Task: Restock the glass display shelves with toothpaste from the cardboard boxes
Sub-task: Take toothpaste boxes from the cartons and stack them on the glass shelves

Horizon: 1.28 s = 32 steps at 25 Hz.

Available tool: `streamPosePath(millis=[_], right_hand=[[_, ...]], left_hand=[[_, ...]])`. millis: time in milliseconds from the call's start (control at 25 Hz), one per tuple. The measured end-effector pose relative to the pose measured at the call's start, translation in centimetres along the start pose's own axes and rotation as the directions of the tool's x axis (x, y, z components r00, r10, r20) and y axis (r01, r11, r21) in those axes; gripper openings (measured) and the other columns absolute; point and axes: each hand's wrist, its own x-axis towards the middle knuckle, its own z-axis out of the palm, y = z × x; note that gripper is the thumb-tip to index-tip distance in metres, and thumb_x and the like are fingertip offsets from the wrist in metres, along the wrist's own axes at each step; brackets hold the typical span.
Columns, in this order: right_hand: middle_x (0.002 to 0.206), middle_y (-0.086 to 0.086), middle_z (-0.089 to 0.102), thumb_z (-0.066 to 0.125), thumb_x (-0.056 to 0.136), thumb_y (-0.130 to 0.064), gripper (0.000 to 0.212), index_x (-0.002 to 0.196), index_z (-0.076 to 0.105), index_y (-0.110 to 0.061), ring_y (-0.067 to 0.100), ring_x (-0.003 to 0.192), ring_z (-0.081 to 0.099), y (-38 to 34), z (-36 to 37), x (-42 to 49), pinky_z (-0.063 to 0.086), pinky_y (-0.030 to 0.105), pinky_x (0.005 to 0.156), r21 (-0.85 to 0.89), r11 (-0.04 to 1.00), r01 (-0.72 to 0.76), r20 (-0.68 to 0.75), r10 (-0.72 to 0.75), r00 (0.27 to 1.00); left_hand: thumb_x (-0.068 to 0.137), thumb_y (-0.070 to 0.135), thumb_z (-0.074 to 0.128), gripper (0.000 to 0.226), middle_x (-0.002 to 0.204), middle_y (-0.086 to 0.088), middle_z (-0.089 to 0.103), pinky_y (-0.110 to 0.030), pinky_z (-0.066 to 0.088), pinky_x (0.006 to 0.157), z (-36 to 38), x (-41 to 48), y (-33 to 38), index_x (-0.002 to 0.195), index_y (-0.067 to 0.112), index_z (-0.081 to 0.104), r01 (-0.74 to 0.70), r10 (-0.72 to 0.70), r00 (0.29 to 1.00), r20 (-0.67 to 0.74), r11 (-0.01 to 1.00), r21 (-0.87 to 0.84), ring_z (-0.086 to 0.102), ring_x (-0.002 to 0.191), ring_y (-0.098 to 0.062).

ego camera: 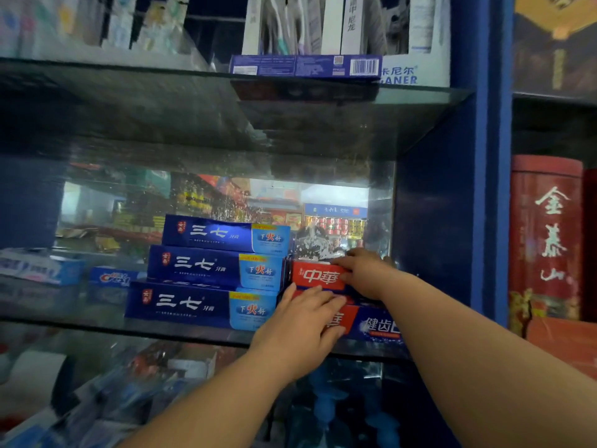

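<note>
On the middle glass shelf (193, 328) two red-and-blue toothpaste boxes are stacked at the right end. My right hand (365, 273) grips the upper red box (316, 275) at its right part, fingers curled over its top. My left hand (303, 321) lies flat with straight fingers on the lower red-and-blue box (378, 324). Just left of them stands a stack of three dark blue toothpaste boxes (206, 270).
A Crest box (113, 278) and a pale blue box (38, 266) lie further left on the same shelf. The upper glass shelf (420, 92) holds toothbrush packs and a blue box (303, 64). A blue frame post (484, 189) and red canister (546, 227) stand right.
</note>
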Motion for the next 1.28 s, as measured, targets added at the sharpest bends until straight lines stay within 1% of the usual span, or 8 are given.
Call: streamPosePath(millis=[280, 560, 680, 800, 920, 1040, 1160, 1280], right_hand=[[0.150, -0.004, 0.041, 0.039, 0.101, -0.041, 0.044, 0.143, 0.032, -0.049, 0.025, 0.131, 0.044, 0.6, -0.1, -0.4, 0.034, 0.041, 0.110, 0.068, 0.997, 0.040, 0.026, -0.042, 0.999], [0.151, -0.001, 0.040, 0.037, 0.102, -0.042, 0.045, 0.146, 0.030, -0.042, 0.025, 0.137, 0.038, -0.3, -0.2, -1.0, 0.015, 0.050, 0.117, 0.172, 0.985, 0.032, -0.105, -0.014, 0.994], [0.153, 0.001, 0.036, 0.043, 0.100, -0.040, 0.052, 0.150, 0.027, -0.034, 0.026, 0.135, 0.041, -3.7, -1.8, -0.9, 0.033, 0.041, 0.109, 0.551, 0.824, 0.128, -0.277, 0.036, 0.960], [0.157, 0.005, 0.027, 0.049, 0.097, -0.044, 0.067, 0.153, 0.015, -0.029, 0.030, 0.137, 0.038, -8.5, -3.1, -0.8, 0.037, 0.042, 0.102, 0.852, 0.511, 0.113, -0.176, 0.076, 0.982], [0.159, 0.006, 0.020, 0.051, 0.093, -0.052, 0.080, 0.154, 0.005, -0.028, 0.032, 0.141, 0.030, -12.1, -2.6, -0.1, 0.028, 0.048, 0.112, 0.961, 0.274, 0.022, -0.045, 0.076, 0.996], [0.157, 0.007, 0.026, 0.050, 0.089, -0.059, 0.084, 0.154, 0.006, -0.030, 0.034, 0.136, 0.037, -13.8, -1.8, 0.3, 0.035, 0.051, 0.109, 0.964, 0.263, -0.035, 0.006, 0.112, 0.994], [0.156, 0.006, 0.026, 0.046, 0.092, -0.058, 0.078, 0.154, 0.005, -0.032, 0.034, 0.135, 0.037, -14.1, -1.8, -0.1, 0.036, 0.048, 0.106, 0.977, 0.207, -0.054, 0.025, 0.139, 0.990], [0.159, 0.006, 0.019, 0.042, 0.093, -0.059, 0.075, 0.154, 0.005, -0.033, 0.035, 0.140, 0.028, -14.4, -2.1, -0.3, 0.031, 0.049, 0.109, 0.970, 0.230, -0.073, 0.037, 0.160, 0.986]], left_hand=[[0.098, 0.042, 0.031, 0.051, 0.152, 0.012, 0.028, -0.036, -0.008, 0.117, 0.2, -0.1, -0.1, 0.148, 0.033, 0.026, -0.018, 0.018, 1.000, -0.007, 1.000, -0.001, 0.019, 0.141, -0.008], [0.098, 0.039, 0.028, 0.053, 0.156, 0.009, 0.023, -0.039, -0.006, 0.119, 0.0, -0.2, -0.1, 0.149, 0.028, 0.026, -0.040, 0.038, 0.998, -0.045, 0.997, -0.060, 0.013, 0.145, -0.010], [0.092, 0.037, 0.028, 0.054, 0.152, 0.006, 0.034, -0.049, 0.008, 0.118, -1.1, -1.0, -1.7, 0.143, 0.023, 0.041, -0.075, 0.023, 0.935, -0.353, 0.988, -0.133, 0.022, 0.143, -0.011], [0.094, 0.033, 0.034, 0.049, 0.152, 0.005, 0.031, -0.047, 0.005, 0.116, -4.0, -2.2, -6.9, 0.142, 0.022, 0.041, 0.134, -0.202, 0.779, -0.593, 0.978, -0.157, 0.020, 0.142, -0.009], [0.101, 0.038, 0.032, 0.051, 0.156, -0.001, 0.022, -0.050, 0.007, 0.118, -8.0, -2.8, -14.3, 0.147, 0.017, 0.032, 0.492, -0.584, 0.673, -0.454, 0.812, -0.315, 0.018, 0.144, -0.019], [0.098, 0.056, 0.022, 0.064, 0.145, -0.013, 0.044, -0.047, 0.029, 0.109, -10.8, -2.8, -18.4, 0.138, 0.014, 0.047, 0.647, -0.782, 0.606, -0.149, 0.593, -0.480, 0.039, 0.132, -0.032], [0.092, 0.066, 0.026, 0.074, 0.128, -0.010, 0.054, -0.041, 0.036, 0.091, -12.0, -2.5, -18.1, 0.129, 0.008, 0.054, 0.618, -0.791, 0.593, 0.152, 0.326, -0.715, 0.048, 0.122, -0.034], [0.089, 0.069, 0.029, 0.078, 0.140, -0.012, 0.048, -0.044, 0.031, 0.103, -12.2, -2.1, -18.7, 0.133, 0.008, 0.051, 0.590, -0.747, 0.629, 0.213, 0.281, -0.757, 0.043, 0.129, -0.032]])
